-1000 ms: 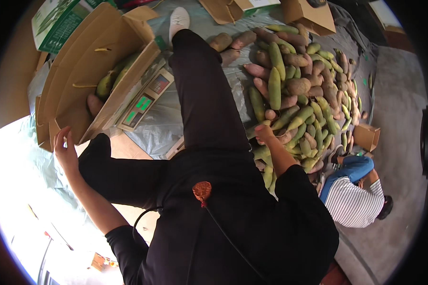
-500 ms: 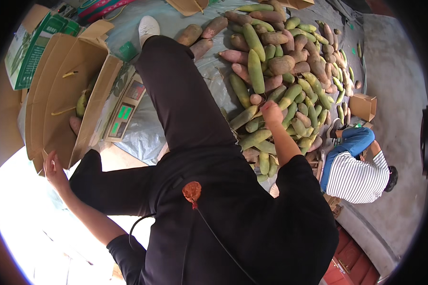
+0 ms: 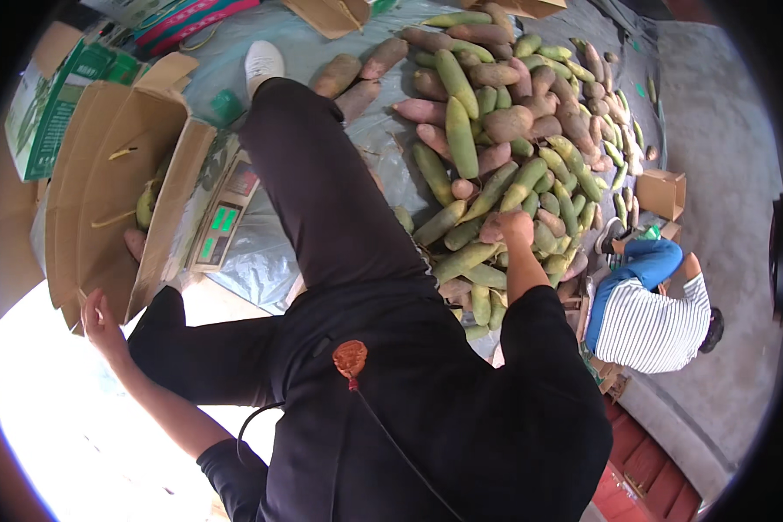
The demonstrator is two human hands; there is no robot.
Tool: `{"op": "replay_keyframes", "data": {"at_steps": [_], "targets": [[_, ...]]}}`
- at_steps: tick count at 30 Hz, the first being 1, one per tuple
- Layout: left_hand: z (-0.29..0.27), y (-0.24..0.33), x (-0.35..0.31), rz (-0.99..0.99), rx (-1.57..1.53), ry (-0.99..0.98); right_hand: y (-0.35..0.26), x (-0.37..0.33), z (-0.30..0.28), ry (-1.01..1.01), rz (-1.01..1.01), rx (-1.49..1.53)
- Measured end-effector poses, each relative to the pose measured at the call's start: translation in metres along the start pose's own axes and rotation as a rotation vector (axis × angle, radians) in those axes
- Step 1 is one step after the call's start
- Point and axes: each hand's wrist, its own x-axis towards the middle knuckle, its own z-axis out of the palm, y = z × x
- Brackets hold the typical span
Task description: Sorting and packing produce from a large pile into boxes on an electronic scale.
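Evidently, the container at your far left is a green-and-white printed box, its contents not visible. Beside it stands an open brown carton, walls raised. Your left hand is at its near corner, fingers half curled; I cannot tell whether they grip the cardboard. Inside the carton lie a green radish and a reddish radish, both partly hidden by the wall. A scale with a lit green display sits just beside it. To the right, loose green and reddish radishes form a pile on the sheeting. Your right hand is over its near side, fingers curled, seemingly against a reddish radish, though the grip cannot be confirmed. Farther right stands a small brown box.
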Motion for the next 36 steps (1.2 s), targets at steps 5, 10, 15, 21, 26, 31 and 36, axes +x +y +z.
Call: {"op": "replay_keyframes", "data": {"at_steps": [5, 10, 15, 21, 26, 31, 36], "targets": [[-0.005, 0.022, -0.007, 0.034, -0.014, 0.087, 0.004, -0.003, 0.006, 0.147, -0.254, 0.233], [0.013, 0.058, 0.005, -0.083, -0.139, 0.041, 0.04, 0.096, -0.013, 0.42, -0.534, 0.276], [-0.012, 0.054, -0.011, -0.123, -0.089, 0.057, -0.036, 0.054, -0.081, 0.206, 0.037, 1.368], [-0.012, 0.058, -0.013, -0.115, -0.119, 0.065, -0.063, 0.02, -0.137, 0.081, -0.149, 1.499], [-0.014, 0.057, -0.016, -0.155, -0.148, 0.053, -0.112, -0.06, -0.185, -0.109, -0.342, 1.577], [-0.008, 0.053, -0.015, -0.088, -0.176, 0.085, -0.166, -0.156, -0.237, -0.463, -0.969, 1.622], [-0.012, 0.052, -0.018, -0.042, -0.106, 0.076, -0.233, -0.262, -0.291, -1.134, -1.426, 1.446]]}}
